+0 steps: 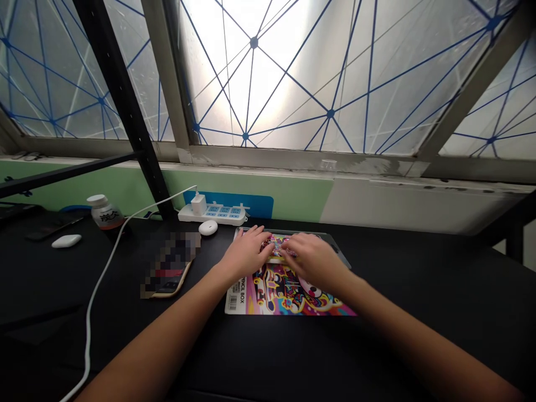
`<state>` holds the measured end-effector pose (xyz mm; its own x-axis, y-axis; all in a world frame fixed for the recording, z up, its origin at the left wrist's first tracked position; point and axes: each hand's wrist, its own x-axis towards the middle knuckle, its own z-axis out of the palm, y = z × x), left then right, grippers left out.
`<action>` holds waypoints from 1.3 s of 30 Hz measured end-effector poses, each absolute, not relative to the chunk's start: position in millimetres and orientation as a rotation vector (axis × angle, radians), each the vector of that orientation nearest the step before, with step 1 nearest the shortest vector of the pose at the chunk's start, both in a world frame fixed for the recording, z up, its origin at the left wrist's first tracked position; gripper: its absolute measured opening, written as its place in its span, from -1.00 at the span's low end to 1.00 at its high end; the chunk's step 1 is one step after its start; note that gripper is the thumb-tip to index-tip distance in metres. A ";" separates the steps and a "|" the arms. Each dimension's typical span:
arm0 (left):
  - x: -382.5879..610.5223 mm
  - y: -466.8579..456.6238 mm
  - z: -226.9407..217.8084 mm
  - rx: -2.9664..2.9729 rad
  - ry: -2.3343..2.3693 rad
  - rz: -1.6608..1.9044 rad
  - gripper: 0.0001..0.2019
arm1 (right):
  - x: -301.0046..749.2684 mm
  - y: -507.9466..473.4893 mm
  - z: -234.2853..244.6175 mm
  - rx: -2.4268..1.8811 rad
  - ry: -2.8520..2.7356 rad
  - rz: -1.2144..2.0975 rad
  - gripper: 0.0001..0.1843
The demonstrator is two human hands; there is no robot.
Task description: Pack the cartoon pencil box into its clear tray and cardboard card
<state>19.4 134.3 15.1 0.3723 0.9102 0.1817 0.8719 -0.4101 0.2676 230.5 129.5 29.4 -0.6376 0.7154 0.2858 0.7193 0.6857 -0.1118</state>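
On the black desk lies a flat, brightly printed sheet (285, 293) with "PENCIL BOX" lettering along its left side. A smaller colourful printed panel (275, 245) shows above it, between my hands. My left hand (248, 251) lies over the panel's left side, its fingers stretched forward and the thumb pointing right. Over the right side is my right hand (314, 258), with bent fingers held close together and the tips at the panel. Whatever those fingertips pinch is hidden. A greyish, see-through edge (335, 248) sticks out beyond my right hand.
To the left lie a phone (171, 271), a round white case (208, 227) and a white oval object (66, 241). A white bottle (104, 211) stands farther left. Behind is a power strip (213, 214) with a charger, whose white cable (94, 290) crosses the desk.
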 end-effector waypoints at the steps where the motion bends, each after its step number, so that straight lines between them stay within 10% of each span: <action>1: 20.1 133.8 15.0 2.490 1.636 0.457 -0.51 | 243.8 141.5 31.7 -1.204 -2.571 -0.016 -0.59; 11: 26.7 134.2 7.9 2.471 1.624 0.502 -0.41 | 288.8 190.9 29.5 -1.474 -2.592 0.212 -0.35; 32: -2.4 84.9 56.7 2.746 1.335 1.088 -0.70 | 305.0 98.0 35.4 -1.015 -2.181 -0.515 -0.64; 39: 6.9 -3.4 3.2 2.732 1.382 1.228 -0.67 | 325.9 24.1 2.7 -0.741 -2.387 -0.585 -0.73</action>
